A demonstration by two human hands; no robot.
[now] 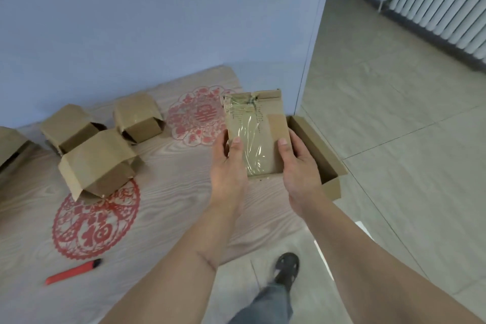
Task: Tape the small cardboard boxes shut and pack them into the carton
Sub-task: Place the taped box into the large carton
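- Over the bench corner, left hand and right hand grip a taped small box by its sides, thumbs on top.
- Box hangs just beside the open carton; probably aligning for packing.
- Untaped boxes wait farther left, well apart; red cutter lies near the bench edge.

A plain room in a home or flat — used here as a packing spot.

Pale blue walls meet a floor of large beige tiles, and a white ribbed radiator runs along the far wall. The wood-grain table carries two red paper-cut decorations with Chinese characters — a household touch. Loose small cardboard boxes, an open carton and a red utility knife show the packing work.
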